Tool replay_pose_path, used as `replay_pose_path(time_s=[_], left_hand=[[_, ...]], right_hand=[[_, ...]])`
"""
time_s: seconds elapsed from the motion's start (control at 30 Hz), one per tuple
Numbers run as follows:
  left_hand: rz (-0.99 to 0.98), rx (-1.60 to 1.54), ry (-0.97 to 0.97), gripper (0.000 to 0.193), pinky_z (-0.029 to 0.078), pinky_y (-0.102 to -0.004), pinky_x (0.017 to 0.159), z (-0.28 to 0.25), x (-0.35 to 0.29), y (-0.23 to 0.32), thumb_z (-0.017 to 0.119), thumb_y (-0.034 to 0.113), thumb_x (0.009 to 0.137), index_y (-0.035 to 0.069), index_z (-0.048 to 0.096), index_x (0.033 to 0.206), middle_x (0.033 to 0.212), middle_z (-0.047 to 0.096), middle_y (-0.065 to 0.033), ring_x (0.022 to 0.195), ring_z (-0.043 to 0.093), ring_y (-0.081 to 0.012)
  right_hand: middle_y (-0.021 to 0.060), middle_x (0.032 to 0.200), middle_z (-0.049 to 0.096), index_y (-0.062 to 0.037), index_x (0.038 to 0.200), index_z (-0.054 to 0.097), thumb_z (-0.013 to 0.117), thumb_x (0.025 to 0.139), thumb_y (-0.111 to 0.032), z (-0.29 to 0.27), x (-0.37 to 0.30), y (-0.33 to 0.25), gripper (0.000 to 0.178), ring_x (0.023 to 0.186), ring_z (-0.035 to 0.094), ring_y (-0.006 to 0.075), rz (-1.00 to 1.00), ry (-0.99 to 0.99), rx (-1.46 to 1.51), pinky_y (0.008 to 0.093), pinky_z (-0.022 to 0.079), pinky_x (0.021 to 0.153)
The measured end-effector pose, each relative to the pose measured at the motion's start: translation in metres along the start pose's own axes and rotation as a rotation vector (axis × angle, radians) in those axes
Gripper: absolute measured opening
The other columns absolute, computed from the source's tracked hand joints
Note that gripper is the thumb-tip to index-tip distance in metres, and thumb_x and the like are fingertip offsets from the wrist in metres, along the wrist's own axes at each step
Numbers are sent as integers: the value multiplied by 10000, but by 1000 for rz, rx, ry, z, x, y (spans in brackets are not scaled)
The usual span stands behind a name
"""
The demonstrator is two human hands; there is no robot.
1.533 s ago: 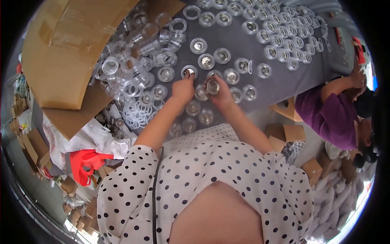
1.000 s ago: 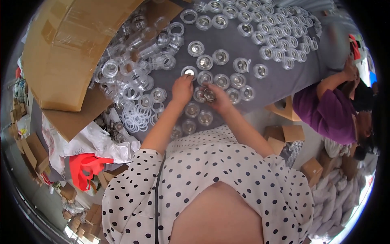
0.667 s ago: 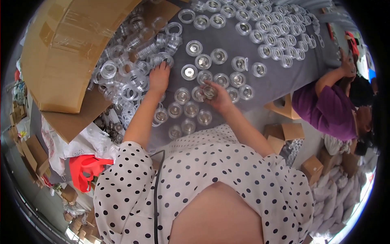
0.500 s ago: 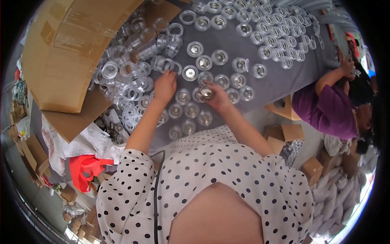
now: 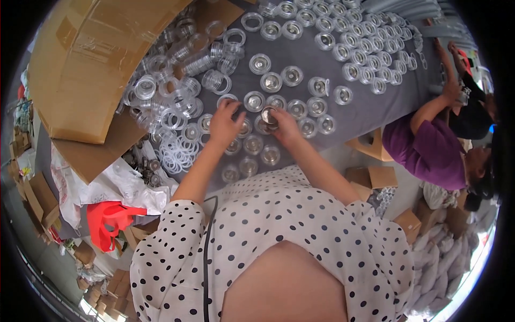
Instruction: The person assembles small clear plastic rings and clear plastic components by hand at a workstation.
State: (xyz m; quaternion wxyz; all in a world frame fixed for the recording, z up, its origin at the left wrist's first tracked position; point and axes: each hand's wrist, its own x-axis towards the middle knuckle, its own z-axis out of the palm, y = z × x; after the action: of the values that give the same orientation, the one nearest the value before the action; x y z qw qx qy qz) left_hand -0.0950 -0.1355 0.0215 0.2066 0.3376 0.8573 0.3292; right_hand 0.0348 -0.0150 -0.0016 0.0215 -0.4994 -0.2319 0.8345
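My left hand (image 5: 226, 123) is over the grey-covered table with its fingers apart and bent, nothing visible gripped in them. Just beyond its fingertips lies a clear plastic ring (image 5: 227, 100), partly hidden by them. My right hand (image 5: 284, 127) pinches a small round silver metal piece (image 5: 269, 115) above a clear round plastic holder (image 5: 262, 126). Around both hands stand several such clear holders, some with a silver centre, such as the clear holder with a silver centre (image 5: 254, 101) between them. My right fingers cover part of the metal piece.
A heap of clear rings (image 5: 177, 96) spills from a large cardboard box (image 5: 86, 64) at the left. White thin rings (image 5: 178, 153) lie nearer me. Rows of clear holders (image 5: 370, 48) fill the far right of the table. A person in a purple top (image 5: 429, 147) works at the right.
My left hand has drawn back slightly nearer me from the ring pile, its fingers spreading. My right hand has shifted slightly left and turned the metal piece. The person at right has reached farther away.
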Motion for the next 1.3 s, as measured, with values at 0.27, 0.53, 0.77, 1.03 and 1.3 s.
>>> replay_pose_path(time_s=[0.27, 0.53, 0.77, 1.03, 1.3], left_hand=[[246, -182, -109, 160, 465, -347, 641, 0, -17, -4, 581, 97, 723, 68, 588, 879, 929, 583, -73, 745, 582, -258], [120, 203, 71, 190, 483, -341, 636, 17, -16, -58, 521, 139, 772, 85, 585, 943, 1000, 591, -85, 788, 597, -269], [-4, 394, -191, 366, 491, -381, 630, 12, -11, -43, 468, 132, 756, 108, 485, 1121, 1189, 495, -85, 794, 603, -284], [-101, 494, -329, 418, 485, -414, 652, 17, 5, -34, 481, 99, 681, 94, 488, 1099, 1207, 465, -151, 762, 603, -329], [15, 219, -39, 393, 473, -404, 696, -14, 22, -37, 520, 135, 725, 50, 475, 1107, 1101, 511, -182, 858, 571, -346]], right_hand=[[44, 803, 594, -72, 984, 558, 500, 835, -324, 14, -7, -5, 299, 664, 588, 136, 36, -60, -268, 283, 466, 563], [54, 858, 593, -65, 1029, 556, 454, 856, -325, 10, -15, -7, 329, 773, 587, 153, 60, -50, -296, 288, 469, 645], [45, 798, 595, -47, 1009, 545, 457, 850, -280, 7, -11, -7, 296, 668, 593, 136, 55, -31, -223, 268, 474, 546], [44, 792, 590, -39, 1008, 544, 453, 851, -266, 14, -2, -11, 290, 656, 587, 135, 60, -60, -194, 263, 469, 531], [96, 879, 592, -18, 1065, 535, 496, 817, -187, 28, 8, -8, 303, 738, 587, 175, 44, -130, -308, 291, 478, 630]])
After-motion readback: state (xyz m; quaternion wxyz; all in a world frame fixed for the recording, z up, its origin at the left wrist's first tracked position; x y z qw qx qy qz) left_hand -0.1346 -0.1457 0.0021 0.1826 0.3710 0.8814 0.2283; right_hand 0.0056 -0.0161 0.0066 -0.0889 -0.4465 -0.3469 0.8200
